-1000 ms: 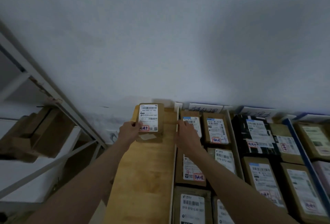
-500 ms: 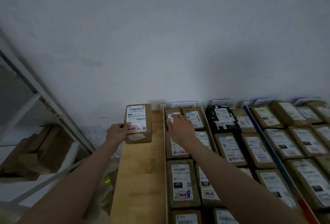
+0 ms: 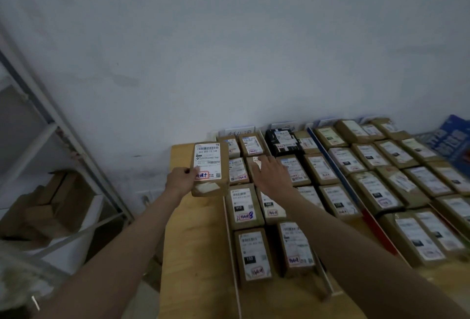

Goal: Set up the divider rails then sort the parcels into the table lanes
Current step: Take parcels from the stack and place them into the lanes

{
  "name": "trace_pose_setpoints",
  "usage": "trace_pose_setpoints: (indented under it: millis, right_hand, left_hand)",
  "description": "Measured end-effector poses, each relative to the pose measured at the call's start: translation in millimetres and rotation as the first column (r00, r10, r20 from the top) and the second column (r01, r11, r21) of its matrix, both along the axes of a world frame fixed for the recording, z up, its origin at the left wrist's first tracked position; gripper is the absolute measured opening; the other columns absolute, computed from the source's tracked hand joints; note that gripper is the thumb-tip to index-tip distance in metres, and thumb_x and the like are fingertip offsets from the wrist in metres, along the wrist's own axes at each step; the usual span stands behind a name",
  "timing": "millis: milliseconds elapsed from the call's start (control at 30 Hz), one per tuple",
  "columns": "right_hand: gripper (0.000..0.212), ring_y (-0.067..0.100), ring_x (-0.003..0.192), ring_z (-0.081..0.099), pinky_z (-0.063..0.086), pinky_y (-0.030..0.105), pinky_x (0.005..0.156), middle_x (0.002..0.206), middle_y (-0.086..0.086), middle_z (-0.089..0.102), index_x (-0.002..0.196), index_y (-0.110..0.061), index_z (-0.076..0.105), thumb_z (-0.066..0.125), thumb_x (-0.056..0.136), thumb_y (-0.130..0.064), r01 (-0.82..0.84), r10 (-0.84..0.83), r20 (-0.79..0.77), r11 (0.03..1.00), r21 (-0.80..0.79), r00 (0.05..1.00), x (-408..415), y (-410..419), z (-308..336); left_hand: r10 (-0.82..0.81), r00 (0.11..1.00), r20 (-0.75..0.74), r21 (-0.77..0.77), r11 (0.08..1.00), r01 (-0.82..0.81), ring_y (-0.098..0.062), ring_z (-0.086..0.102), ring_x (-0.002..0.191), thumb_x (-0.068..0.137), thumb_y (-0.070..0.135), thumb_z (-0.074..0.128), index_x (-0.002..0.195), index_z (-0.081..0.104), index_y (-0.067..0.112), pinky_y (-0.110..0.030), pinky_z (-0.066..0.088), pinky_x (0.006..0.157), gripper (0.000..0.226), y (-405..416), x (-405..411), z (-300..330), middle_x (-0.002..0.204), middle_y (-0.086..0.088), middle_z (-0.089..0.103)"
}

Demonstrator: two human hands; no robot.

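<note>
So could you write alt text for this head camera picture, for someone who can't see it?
A person's left hand holds a brown labelled parcel above the bare left lane of a wooden table, while the right hand rests flat on parcels packed in the next lane. Rows of similar parcels, separated by divider rails, fill the table to the right.

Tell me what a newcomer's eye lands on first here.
First, the brown parcel that the left hand holds up over the bare wooden lane at the table's left edge. Next, the right hand lying flat on the parcels in the neighbouring lane. Then the rows of labelled parcels filling the table to the right.
</note>
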State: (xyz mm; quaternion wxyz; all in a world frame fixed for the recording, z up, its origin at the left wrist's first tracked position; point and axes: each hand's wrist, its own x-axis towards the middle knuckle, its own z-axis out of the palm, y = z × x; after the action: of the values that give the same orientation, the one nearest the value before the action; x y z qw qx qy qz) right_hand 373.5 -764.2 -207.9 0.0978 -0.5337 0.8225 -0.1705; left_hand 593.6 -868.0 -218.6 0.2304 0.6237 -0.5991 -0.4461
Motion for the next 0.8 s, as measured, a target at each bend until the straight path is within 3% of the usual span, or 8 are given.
trace_pose_setpoints:
  millis: [267,500,700,800]
  right_hand:
    - [0.045,0.031,0.122,0.05,0.043,0.045,0.099,0.132,0.012,0.054,0.132,-0.011,0.048,0.03,0.103,-0.04,0.088,-0.087,-0.049,0.996,0.031,0.995,-24,76,15]
    - [0.045,0.029,0.126,0.048,0.04,0.045,0.103,0.134,0.011,0.053,0.137,-0.014,0.045,0.032,0.103,-0.039,0.141,-0.141,-0.054,0.99,0.007,0.989,-65,128,25]
    - [0.043,0.03,0.123,0.049,0.042,0.046,0.101,0.131,0.013,0.054,0.131,-0.011,0.049,0.031,0.103,-0.039,0.124,-0.125,-0.056,0.992,-0.021,0.99,-124,165,23]
    - [0.044,0.03,0.128,0.047,0.041,0.045,0.105,0.137,0.012,0.052,0.135,-0.011,0.047,0.032,0.103,-0.037,0.092,-0.094,-0.053,0.995,-0.029,0.994,-166,182,16]
  left_hand:
    - [-0.094,0.995,-0.021,-0.015,0.995,0.094,-0.031,0.066,0.097,0.097,0.038,0.057,0.093,0.068,0.014,-0.049,0.054,0.091,0.027,57,-28,12,0.105,-0.013,0.071]
    - [-0.161,0.987,-0.027,-0.024,0.987,0.16,-0.032,0.066,0.097,0.097,0.038,0.058,0.095,0.068,0.011,-0.049,0.055,0.09,0.029,98,-80,19,0.104,-0.014,0.07]
    - [-0.184,0.983,-0.012,-0.022,0.983,0.184,-0.032,0.067,0.091,0.098,0.038,0.056,0.09,0.069,0.011,-0.049,0.055,0.089,0.031,133,-142,15,0.098,-0.014,0.07]
    - [-0.16,0.987,-0.034,0.001,0.987,0.16,-0.03,0.067,0.09,0.098,0.037,0.057,0.098,0.07,0.006,-0.047,0.056,0.089,0.033,152,-179,8,0.1,-0.013,0.07]
